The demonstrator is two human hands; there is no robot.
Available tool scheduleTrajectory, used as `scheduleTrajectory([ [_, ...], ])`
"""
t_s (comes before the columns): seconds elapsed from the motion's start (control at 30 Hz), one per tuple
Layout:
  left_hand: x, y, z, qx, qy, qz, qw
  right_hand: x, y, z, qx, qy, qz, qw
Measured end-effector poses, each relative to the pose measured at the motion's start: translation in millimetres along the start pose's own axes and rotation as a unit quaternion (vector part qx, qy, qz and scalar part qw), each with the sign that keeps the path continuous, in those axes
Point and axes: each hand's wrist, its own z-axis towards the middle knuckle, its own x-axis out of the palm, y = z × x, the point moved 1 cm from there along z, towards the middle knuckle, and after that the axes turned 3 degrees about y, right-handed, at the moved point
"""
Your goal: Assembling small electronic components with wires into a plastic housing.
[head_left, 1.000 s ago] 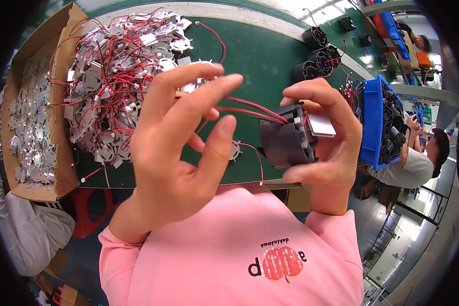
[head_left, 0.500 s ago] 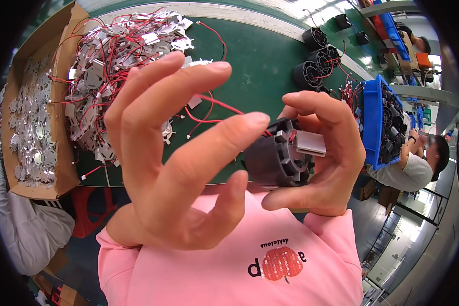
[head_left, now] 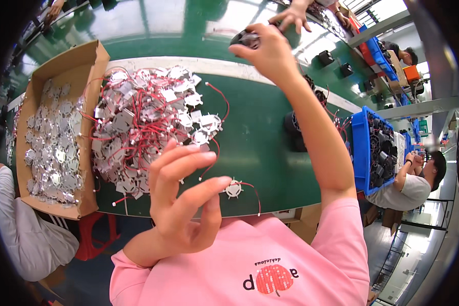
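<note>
My right hand (head_left: 269, 50) reaches far across the table, its fingers and thumb around a black round housing (head_left: 248, 39) with a slotted face. A co-worker's hand (head_left: 293, 16), fingers spread, is close beside it. Nearer to me, my left hand (head_left: 186, 196) is raised with curved fingers apart, and no object shows in it. By its fingertips a flat silvery plate (head_left: 233, 188) with small tabs and a red wire lies at the table's near edge. A heap of similar wired plates (head_left: 137, 122) spreads just beyond that hand.
At the left stands a cardboard box (head_left: 97, 153) holding many silvery plates. Several black housings (head_left: 293, 125) stand partly behind my right forearm. A blue crate (head_left: 361, 153) of black parts sits at the right, near a seated person (head_left: 413, 176). The table (head_left: 260, 122) is green.
My right hand has carried the black housing away from me to the far side. The left hand has drawn back from it. A co-worker's hand now shows at the top.
</note>
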Motion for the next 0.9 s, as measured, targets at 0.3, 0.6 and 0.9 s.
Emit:
scheduleTrajectory([
  [0.3, -11.9, 4.5, -10.0, -0.126, 0.013, -0.108, 0.986, 74.5, 11.6, 51.9, -0.061, -0.022, -0.044, 0.997],
  [0.6, 52.8, 26.4, -29.7, -0.069, 0.284, 0.091, 0.952, -44.0, 57.0, -119.6, -0.227, 0.327, -0.061, 0.915],
  [0.9, 63.6, 26.4, -21.1, -0.14, 0.267, -0.04, 0.953, -74.6, 27.1, -204.9, -0.082, 0.194, 0.208, 0.955],
])
